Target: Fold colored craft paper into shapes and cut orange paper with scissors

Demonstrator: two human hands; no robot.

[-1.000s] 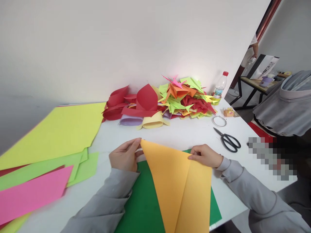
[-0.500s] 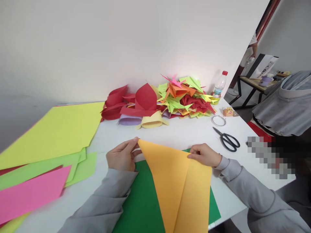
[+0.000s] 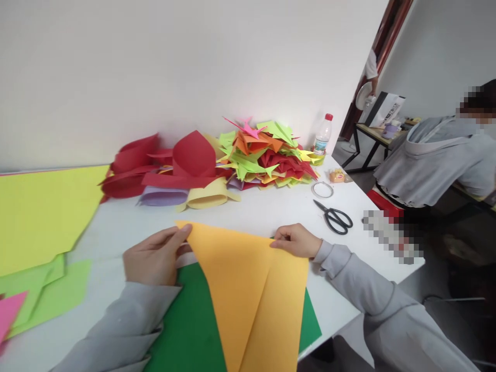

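Note:
A folded orange paper sheet (image 3: 248, 289) lies on a dark green sheet (image 3: 189, 325) on the white table (image 3: 271, 212). My left hand (image 3: 153, 257) pinches the orange paper's pointed top left corner. My right hand (image 3: 296, 241) pinches the paper's upper right corner, fingers closed on the edge. One flap of the orange sheet is folded over toward the middle, leaving a diagonal crease. Both sleeves are grey.
A pile of folded paper shapes (image 3: 267, 152) and red curled sheets (image 3: 170, 165) lies by the wall. Yellow-green sheets (image 3: 42, 212) and a pink sheet (image 3: 8, 312) lie at left. Scissors (image 3: 335, 217), a tape ring (image 3: 322, 189) and a bottle (image 3: 322, 135) are at right. A seated person in grey (image 3: 437, 160) is beyond the table.
The view has swung to the right, so everything sits further left in frame. Both hands keep the same grip on the orange paper's corners.

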